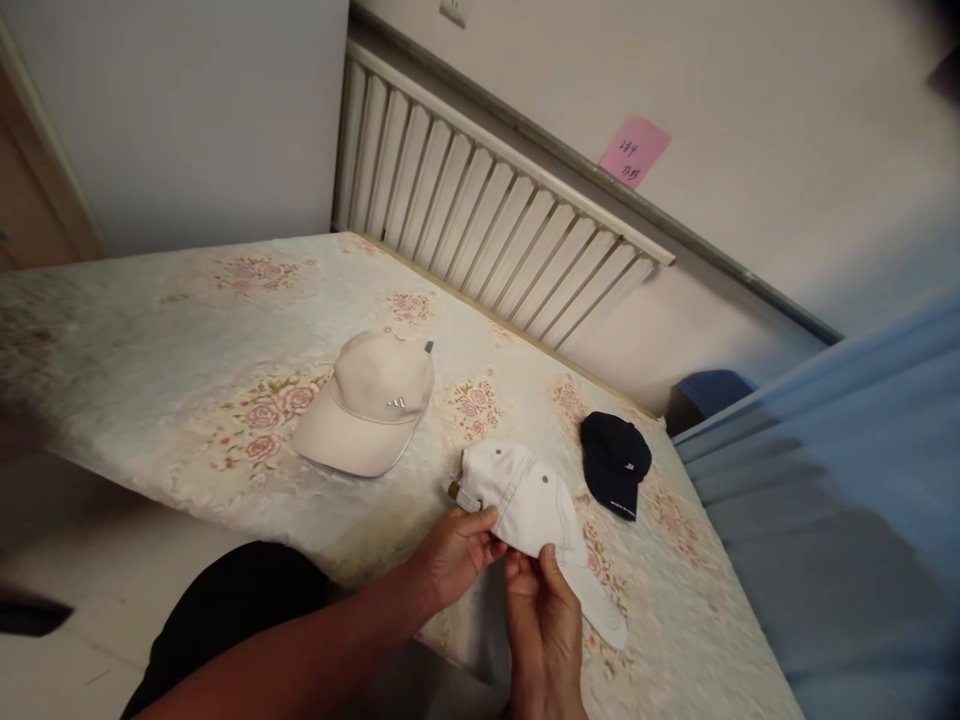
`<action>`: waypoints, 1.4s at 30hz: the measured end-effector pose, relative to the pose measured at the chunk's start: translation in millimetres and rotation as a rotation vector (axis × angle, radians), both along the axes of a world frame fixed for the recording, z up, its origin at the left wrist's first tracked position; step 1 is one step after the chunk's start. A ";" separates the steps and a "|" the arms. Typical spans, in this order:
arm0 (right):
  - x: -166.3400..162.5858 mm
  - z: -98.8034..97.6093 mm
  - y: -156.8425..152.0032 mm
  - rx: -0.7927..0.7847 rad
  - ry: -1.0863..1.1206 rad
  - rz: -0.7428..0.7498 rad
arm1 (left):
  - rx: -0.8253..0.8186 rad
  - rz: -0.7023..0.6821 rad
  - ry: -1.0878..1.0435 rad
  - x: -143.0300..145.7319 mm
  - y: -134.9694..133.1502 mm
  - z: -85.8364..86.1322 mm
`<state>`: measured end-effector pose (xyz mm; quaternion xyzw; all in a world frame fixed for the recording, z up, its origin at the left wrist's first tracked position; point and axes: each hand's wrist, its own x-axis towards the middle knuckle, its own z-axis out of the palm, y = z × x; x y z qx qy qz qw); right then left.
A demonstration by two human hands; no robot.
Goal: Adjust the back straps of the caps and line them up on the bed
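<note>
A white cap lies near the front edge of a bed with a floral mattress cover. My left hand pinches the cap's near edge by its back strap, thumb on top. My right hand grips the same edge a little to the right, thumb pressed on the fabric beside the brim. A beige cap with a small logo rests to the left, apart from my hands. A dark navy cap sits to the right, further back.
A white radiator runs along the wall behind the bed, with a pink paper note stuck above it. A blue curtain hangs at the right. A blue bin stands past the bed's far corner. My dark-clad knee is below.
</note>
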<state>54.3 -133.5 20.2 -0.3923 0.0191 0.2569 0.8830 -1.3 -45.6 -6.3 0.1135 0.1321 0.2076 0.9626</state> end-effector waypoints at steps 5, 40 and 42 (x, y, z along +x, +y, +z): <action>1.2 -1.1 -2.7 -0.014 0.020 0.008 | -0.030 0.027 -0.009 0.4 0.4 -0.8; 15.8 -7.7 -12.5 -0.029 0.246 0.067 | -0.008 -0.005 0.020 1.9 5.6 -2.1; 16.4 -8.4 -12.5 -0.042 0.220 0.073 | -0.004 -0.009 0.011 1.7 5.7 -2.7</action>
